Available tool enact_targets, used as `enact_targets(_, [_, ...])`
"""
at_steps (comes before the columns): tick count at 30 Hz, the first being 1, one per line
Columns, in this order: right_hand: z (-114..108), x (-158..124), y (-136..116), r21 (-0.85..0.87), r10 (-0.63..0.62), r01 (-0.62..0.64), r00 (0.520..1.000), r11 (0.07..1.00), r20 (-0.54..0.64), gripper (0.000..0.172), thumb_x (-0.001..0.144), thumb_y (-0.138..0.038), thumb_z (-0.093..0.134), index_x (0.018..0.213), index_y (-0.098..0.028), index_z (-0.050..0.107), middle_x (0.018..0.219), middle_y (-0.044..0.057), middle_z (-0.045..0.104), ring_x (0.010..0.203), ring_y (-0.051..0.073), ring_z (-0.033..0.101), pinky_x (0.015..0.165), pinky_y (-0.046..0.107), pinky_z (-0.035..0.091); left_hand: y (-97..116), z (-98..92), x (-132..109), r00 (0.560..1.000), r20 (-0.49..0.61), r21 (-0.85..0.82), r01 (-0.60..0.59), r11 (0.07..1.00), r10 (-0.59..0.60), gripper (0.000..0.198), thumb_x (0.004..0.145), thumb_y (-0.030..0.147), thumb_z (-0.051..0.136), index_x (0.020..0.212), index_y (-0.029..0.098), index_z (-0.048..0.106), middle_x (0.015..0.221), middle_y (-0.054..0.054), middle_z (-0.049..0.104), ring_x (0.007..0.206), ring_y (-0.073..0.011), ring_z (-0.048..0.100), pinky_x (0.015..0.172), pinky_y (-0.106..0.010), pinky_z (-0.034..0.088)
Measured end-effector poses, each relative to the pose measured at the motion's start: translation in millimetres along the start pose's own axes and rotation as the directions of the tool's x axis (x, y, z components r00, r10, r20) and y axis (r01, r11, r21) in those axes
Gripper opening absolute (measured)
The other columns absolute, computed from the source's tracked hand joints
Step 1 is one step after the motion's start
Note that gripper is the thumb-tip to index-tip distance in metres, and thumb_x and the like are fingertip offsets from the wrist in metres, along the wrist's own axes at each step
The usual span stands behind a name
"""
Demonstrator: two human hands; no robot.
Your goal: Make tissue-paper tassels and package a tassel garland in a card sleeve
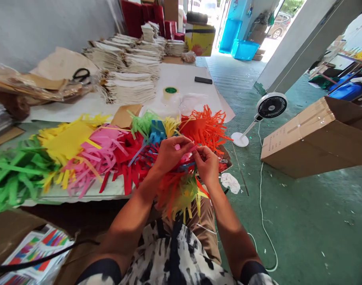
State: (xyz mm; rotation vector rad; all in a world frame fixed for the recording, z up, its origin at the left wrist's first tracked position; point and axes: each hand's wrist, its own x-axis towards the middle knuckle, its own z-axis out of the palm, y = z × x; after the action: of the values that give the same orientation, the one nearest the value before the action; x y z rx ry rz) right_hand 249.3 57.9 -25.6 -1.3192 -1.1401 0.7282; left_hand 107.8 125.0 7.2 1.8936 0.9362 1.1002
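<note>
My left hand (172,152) and my right hand (207,163) meet above the near right corner of the table, fingertips pinched on a small piece of pink paper (193,149). Below and around them hangs a bunch of multicoloured fringed paper (181,194), orange, red and yellow, partly over my lap. Along the table's front edge lie piles of fringed tissue paper: green (19,170), yellow (66,140), pink (99,158) and red (129,158). Behind my hands are orange fringes (203,124), a blue piece (158,132) and light green strips (145,123).
Further back on the table are stacks of whitish bundles (131,85), a tape roll (170,93), black scissors (81,74) and a dark flat object (203,80). On the floor to the right stand a fan (271,107), its cable (261,206) and a cardboard box (305,138).
</note>
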Motion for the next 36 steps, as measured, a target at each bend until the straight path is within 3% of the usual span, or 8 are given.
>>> enact_targets(5, [-3.2, -2.7, -1.9, 0.088, -0.008, 0.006, 1.000, 0.996, 0.022, 0.025, 0.091, -0.045, 0.065, 0.099, -0.022, 0.072, 0.092, 0.003, 0.076, 0.073, 0.017, 0.067, 0.061, 0.026, 0.050, 1.9, 3.2, -2.9, 1.000, -0.017, -0.011, 0.026, 1.000, -0.026, 0.022, 0.103, 0.043, 0.057, 0.103, 0.022, 0.064, 0.076, 0.002, 0.075, 0.065, -0.0135, 0.070, 0.062, -0.023, 0.049])
enact_targets(9, [-3.8, -3.5, -2.9, 0.058, 0.003, -0.004, 1.000, 0.998, 0.014, 0.032, 0.092, -0.050, 0.065, 0.102, -0.022, 0.076, 0.096, 0.003, 0.077, 0.069, 0.014, 0.064, 0.059, 0.025, 0.047, 5.9, 3.3, -5.5, 1.000, -0.006, 0.294, -0.027, 0.956, 0.030, 0.022, 0.107, 0.042, 0.050, 0.111, 0.024, 0.063, 0.084, -0.001, 0.079, 0.068, -0.0161, 0.073, 0.062, -0.025, 0.044])
enact_targets(13, [-3.6, -2.4, -0.9, -0.065, -0.025, 0.021, 0.998, 0.998, -0.063, 0.036, 0.089, -0.055, 0.071, 0.097, -0.021, 0.079, 0.102, 0.006, 0.076, 0.057, 0.010, 0.050, 0.049, 0.024, 0.033, 10.0, 7.5, -13.5, 0.995, 0.048, 0.586, -0.098, 0.804, 0.087, 0.026, 0.109, 0.042, 0.045, 0.111, 0.026, 0.065, 0.082, -0.002, 0.077, 0.067, -0.0176, 0.070, 0.057, -0.027, 0.032])
enact_targets(19, [-6.7, 0.9, 8.5, 0.065, 0.040, -0.028, 0.982, 0.997, -0.183, 0.041, 0.092, -0.060, 0.066, 0.091, -0.019, 0.072, 0.075, 0.000, 0.067, 0.056, 0.012, 0.045, 0.051, 0.025, 0.033, 3.5, 17.4, -29.2, 0.992, 0.107, 0.609, -0.115, 0.785, 0.063, 0.032, 0.112, 0.041, 0.041, 0.126, 0.026, 0.065, 0.096, -0.005, 0.080, 0.078, -0.0199, 0.073, 0.062, -0.028, 0.038])
enact_targets(21, [-7.1, 1.7, 12.5, 0.153, 0.098, -0.070, 0.979, 0.986, -0.181, 0.042, 0.093, -0.061, 0.064, 0.091, -0.019, 0.068, 0.073, -0.002, 0.064, 0.053, 0.011, 0.040, 0.049, 0.025, 0.031, -1.6, 16.1, -31.7, 0.994, 0.107, 0.597, -0.078, 0.798, 0.018, 0.034, 0.111, 0.041, 0.042, 0.115, 0.025, 0.072, 0.095, -0.006, 0.080, 0.081, -0.0217, 0.074, 0.064, -0.029, 0.040])
enact_targets(24, [-6.8, 2.5, 17.0, 0.211, 0.118, -0.078, 0.976, 0.974, -0.181, 0.040, 0.092, -0.061, 0.066, 0.089, -0.021, 0.063, 0.073, -0.003, 0.062, 0.051, 0.010, 0.037, 0.049, 0.025, 0.028, -8.8, 5.9, -28.7, 0.998, 0.040, 0.620, 0.010, 0.785, -0.044, 0.034, 0.107, 0.043, 0.051, 0.094, 0.025, 0.077, 0.086, -0.006, 0.079, 0.076, -0.0231, 0.072, 0.062, -0.030, 0.040])
enact_targets(29, [-6.6, 4.6, 18.3, 0.172, 0.059, -0.023, 0.977, 0.985, -0.206, 0.037, 0.092, -0.058, 0.068, 0.087, -0.022, 0.063, 0.071, -0.004, 0.058, 0.055, 0.011, 0.037, 0.053, 0.027, 0.029, -18.3, -22.2, -2.9, 0.961, -0.252, 0.785, 0.272, 0.556, -0.115, 0.029, 0.099, 0.039, 0.062, 0.082, 0.020, 0.076, 0.070, -0.012, 0.072, 0.067, -0.0281, 0.066, 0.062, -0.034, 0.040])
enact_targets(36, [-3.8, 4.6, 17.7, 0.118, 0.023, -0.001, 0.982, 0.993, -0.185, 0.038, 0.094, -0.059, 0.064, 0.084, -0.023, 0.062, 0.069, -0.003, 0.058, 0.059, 0.014, 0.044, 0.058, 0.029, 0.036, -42.2, -22.7, 28.4, 0.967, -0.241, 0.833, 0.250, 0.494, -0.082, 0.016, 0.086, 0.034, 0.075, 0.085, 0.018, 0.072, 0.096, -0.019, 0.073, 0.100, -0.0403, 0.066, 0.084, -0.047, 0.048])
